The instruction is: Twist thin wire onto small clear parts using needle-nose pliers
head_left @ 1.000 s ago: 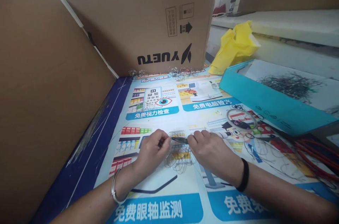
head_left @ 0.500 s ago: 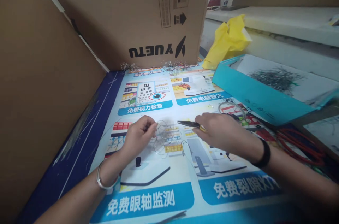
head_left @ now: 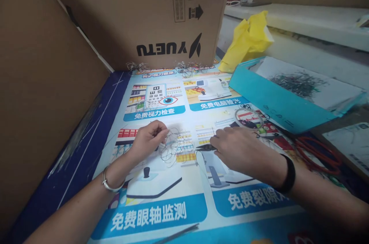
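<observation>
A loose tangle of thin wire (head_left: pixel 174 146) hangs from the pinched fingertips of my left hand (head_left: pixel 150 136), over the printed sheet (head_left: pixel 198 186). My right hand (head_left: pixel 239 151) is closed round a pair of needle-nose pliers (head_left: pixel 205 147). Their dark jaws point left, close to the right edge of the tangle; whether they touch the wire I cannot tell. The handles are mostly hidden inside my palm. Just beyond my right hand lies a coil of pale wire (head_left: pixel 249 117).
Cardboard panels (head_left: pixel 115 13) stand at the back and left, with small wire tangles (head_left: pixel 187 69) along the base. A turquoise box (head_left: pixel 276 109) on the right holds many dark wire pieces (head_left: pixel 300 84). Nearby are a yellow bag (head_left: pixel 245 44), a red cable loop (head_left: pixel 317 155) and thin dark rods (head_left: pixel 178 233).
The pliers have moved down and slightly left towards the lower right of the wire tangle. My left hand still pinches the wire. The whole view has shifted slightly.
</observation>
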